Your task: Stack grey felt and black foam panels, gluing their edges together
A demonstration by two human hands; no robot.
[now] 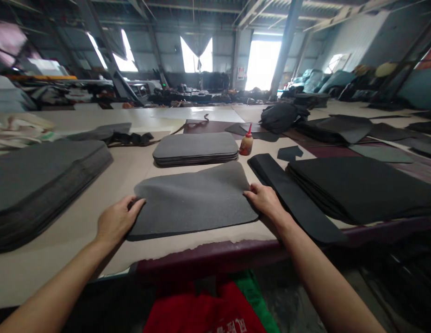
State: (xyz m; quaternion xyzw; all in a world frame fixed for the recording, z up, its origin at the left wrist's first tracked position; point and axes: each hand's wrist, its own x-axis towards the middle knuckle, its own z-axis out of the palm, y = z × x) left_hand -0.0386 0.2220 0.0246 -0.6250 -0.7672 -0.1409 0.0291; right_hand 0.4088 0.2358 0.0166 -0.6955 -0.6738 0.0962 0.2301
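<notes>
A dark grey sheet with rounded corners (190, 203) lies in front of me, its far right part bent upward. My left hand (120, 219) pinches its left edge between thumb and fingers. On the opposite side, my right hand (265, 199) grips the right edge the same way. Just beyond the sheet sits a neat stack of similar grey sheets (196, 147). A squeeze bottle with a red nozzle (246, 143), holding something brownish, stands at that stack's right end.
Thick piles of dark sheets lie at the left (45, 180) and right (364, 185). A long dark strip (291, 199) runs beside my right forearm. Farther back are a black bundle (283, 116) and a small dark offcut (290, 153). Torn paper covers the table's (215, 238) front edge.
</notes>
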